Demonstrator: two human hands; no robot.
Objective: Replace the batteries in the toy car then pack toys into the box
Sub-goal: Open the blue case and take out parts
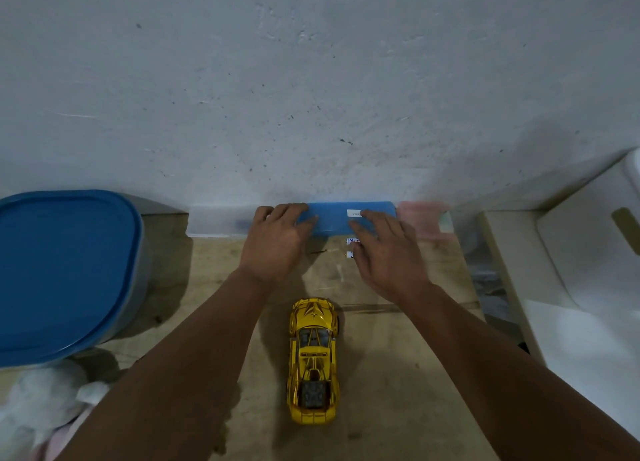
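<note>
Head view showed the yellow toy car (312, 360) lying on the wooden tabletop (398, 408) at 6 o'clock from both hands, well apart from them, between the forearms. The left hand (275, 240) lay at 11 o'clock of the car, fingers spread flat on the blue case (332, 223) against the wall. The right hand (384, 252), at 1 o'clock, had loose, straight fingers reaching onto the same case, over two small batteries (350, 248). A blue-lidded box (65, 270) stood at 9 o'clock.
</note>
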